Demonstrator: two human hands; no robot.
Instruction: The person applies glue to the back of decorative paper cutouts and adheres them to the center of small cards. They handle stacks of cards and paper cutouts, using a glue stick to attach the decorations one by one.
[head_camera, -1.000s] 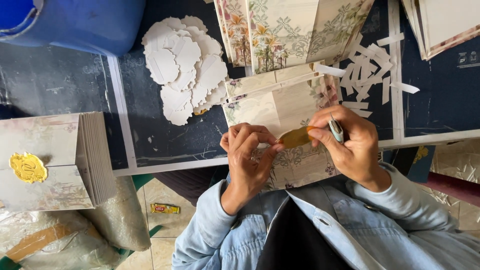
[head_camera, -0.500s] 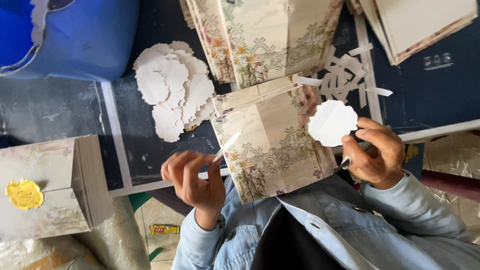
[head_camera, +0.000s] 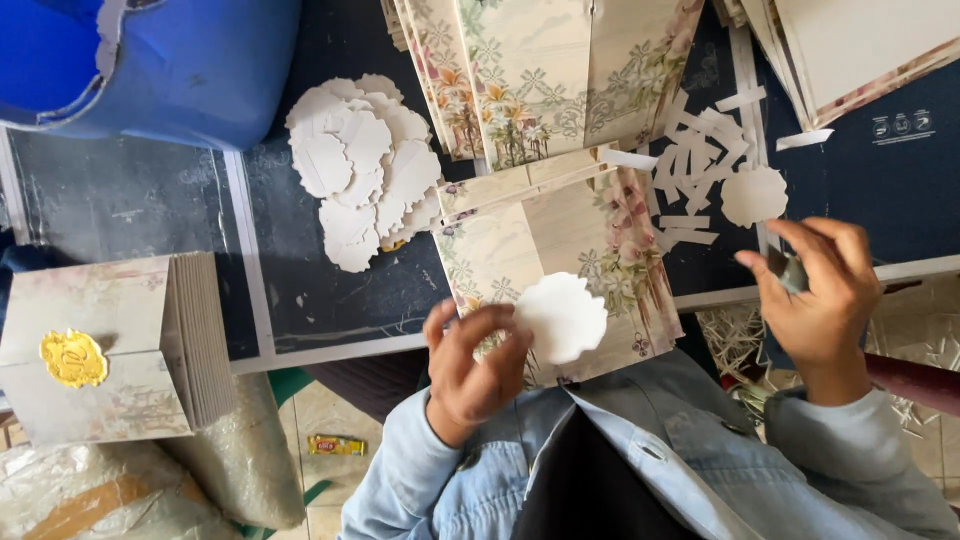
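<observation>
Stack of folded floral cards with gold seal (head_camera: 100, 350) seen at lower left. Pile of white scalloped paper discs (head_camera: 365, 165) lies upper centre-left. One white scalloped disc (head_camera: 562, 317) pinched by left hand (head_camera: 475, 365) at lower centre, over open floral card (head_camera: 560, 270). Right hand (head_camera: 815, 295) at right, fingers curled around small dark object (head_camera: 792, 272) (kind unclear), near white paper strips (head_camera: 700, 160).
</observation>
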